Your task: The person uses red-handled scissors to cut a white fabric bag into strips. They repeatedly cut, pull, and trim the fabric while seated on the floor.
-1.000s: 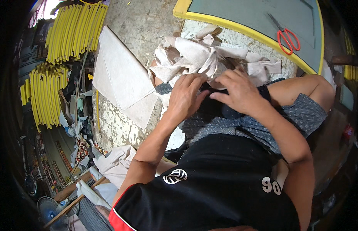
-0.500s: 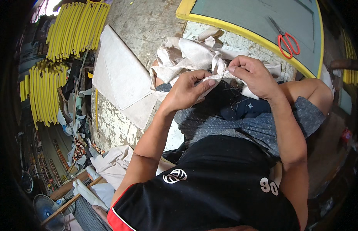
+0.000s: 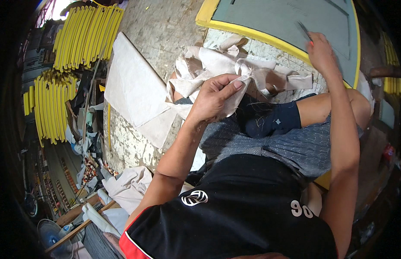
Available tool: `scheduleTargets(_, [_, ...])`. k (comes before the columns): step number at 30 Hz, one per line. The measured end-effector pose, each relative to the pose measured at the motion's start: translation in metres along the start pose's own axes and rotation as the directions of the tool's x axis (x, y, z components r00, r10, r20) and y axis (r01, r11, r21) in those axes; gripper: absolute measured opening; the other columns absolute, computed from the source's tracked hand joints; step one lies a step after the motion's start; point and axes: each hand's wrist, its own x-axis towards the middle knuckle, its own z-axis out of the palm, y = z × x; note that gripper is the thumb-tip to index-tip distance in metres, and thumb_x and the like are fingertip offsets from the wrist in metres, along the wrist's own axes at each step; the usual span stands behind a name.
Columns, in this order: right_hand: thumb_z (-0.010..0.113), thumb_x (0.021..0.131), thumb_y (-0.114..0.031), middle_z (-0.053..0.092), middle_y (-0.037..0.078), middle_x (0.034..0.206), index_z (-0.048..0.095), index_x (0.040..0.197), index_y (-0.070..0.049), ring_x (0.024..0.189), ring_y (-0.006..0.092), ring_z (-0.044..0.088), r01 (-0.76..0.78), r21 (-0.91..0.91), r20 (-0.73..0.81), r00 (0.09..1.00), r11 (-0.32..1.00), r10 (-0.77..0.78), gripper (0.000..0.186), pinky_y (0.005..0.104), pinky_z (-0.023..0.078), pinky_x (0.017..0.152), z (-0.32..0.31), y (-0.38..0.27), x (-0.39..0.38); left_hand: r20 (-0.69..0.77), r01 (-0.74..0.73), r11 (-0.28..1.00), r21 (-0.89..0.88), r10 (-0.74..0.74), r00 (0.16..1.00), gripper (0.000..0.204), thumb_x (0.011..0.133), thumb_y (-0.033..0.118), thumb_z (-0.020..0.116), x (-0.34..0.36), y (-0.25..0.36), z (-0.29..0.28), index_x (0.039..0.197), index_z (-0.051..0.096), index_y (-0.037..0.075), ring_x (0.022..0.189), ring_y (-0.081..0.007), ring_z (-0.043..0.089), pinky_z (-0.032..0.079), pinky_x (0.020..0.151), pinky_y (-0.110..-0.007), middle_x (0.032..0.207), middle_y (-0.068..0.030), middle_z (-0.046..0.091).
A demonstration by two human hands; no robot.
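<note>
Between thumb and fingers, my left hand pinches an off-white cloth strip just beside a gathered, frayed bunch that looks like a knot. More of the crumpled cloth is heaped beyond that hand, over my lap and the worn board. Up at the right, my right hand is closed around the scissors on the grey-green panel. Their dark blades point up and left, slightly blurred; a bit of orange-red handle shows and the rest is hidden by my fingers.
A folded off-white cloth sheet lies left on the paint-flaked board. The grey-green panel has a raised yellow edge. Stacked yellow tubes stand far left. Rumpled cloth and a fan are at lower left.
My right hand has let go of the cloth, moved up and right, and taken hold of the scissors lying on the panel. My left hand still pinches the cloth.
</note>
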Motion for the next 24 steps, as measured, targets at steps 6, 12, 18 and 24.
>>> scheduleTargets(6, [0.050, 0.096, -0.017, 0.055, 0.022, 0.131, 0.055, 0.132, -0.006, 0.117, 0.0401, 0.056, -0.091, -0.222, 0.250, 0.957, 0.971, 0.146, 0.037, 0.0469, 0.046, 0.099, 0.034, 0.035, 0.002, 0.018, 0.014, 0.998, -0.065, -0.013, 1.000, 0.023, 0.096, 0.014, 0.064, 0.005, 0.000, -0.005, 0.113, 0.066, -0.001, 0.075, -0.0063, 0.064, 0.051, 0.065, -0.020, 0.093, -0.0036, 0.071])
scheduleTargets(12, [0.054, 0.093, -0.014, 0.059, 0.023, 0.124, 0.054, 0.129, -0.005, 0.114, 0.0406, 0.058, -0.202, -0.214, 0.144, 0.961, 0.956, 0.235, 0.038, 0.0481, 0.048, 0.096, 0.039, 0.040, 0.011, 0.004, -0.009, 0.982, -0.190, 0.010, 1.000, 0.021, 0.097, 0.010, 0.062, 0.009, 0.004, -0.012, 0.114, 0.066, -0.002, 0.078, -0.0075, 0.066, 0.054, 0.067, -0.020, 0.097, -0.0053, 0.072])
scheduleTargets(18, [0.055, 0.094, -0.017, 0.061, 0.021, 0.119, 0.055, 0.127, -0.005, 0.110, 0.0361, 0.062, -0.344, -0.163, 0.235, 0.897, 0.925, 0.375, 0.035, 0.0455, 0.050, 0.092, 0.023, 0.024, 0.014, 0.039, -0.034, 0.982, -0.184, 0.042, 0.998, 0.025, 0.093, 0.004, 0.065, 0.003, 0.007, -0.019, 0.117, 0.065, -0.001, 0.082, -0.0076, 0.066, 0.053, 0.072, -0.020, 0.100, -0.0047, 0.071])
scheduleTargets(24, [0.060, 0.094, -0.016, 0.063, 0.008, 0.095, 0.054, 0.119, -0.004, 0.077, 0.0110, 0.060, -0.422, 0.832, 0.371, 0.906, 0.360, 0.203, 0.028, 0.0226, 0.050, 0.066, -0.026, -0.026, -0.040, 0.003, -0.039, 0.998, -0.048, 0.039, 0.999, 0.027, 0.090, 0.002, 0.069, 0.000, 0.012, -0.015, 0.117, 0.064, -0.001, 0.080, -0.0049, 0.062, 0.050, 0.071, -0.020, 0.097, -0.0010, 0.070])
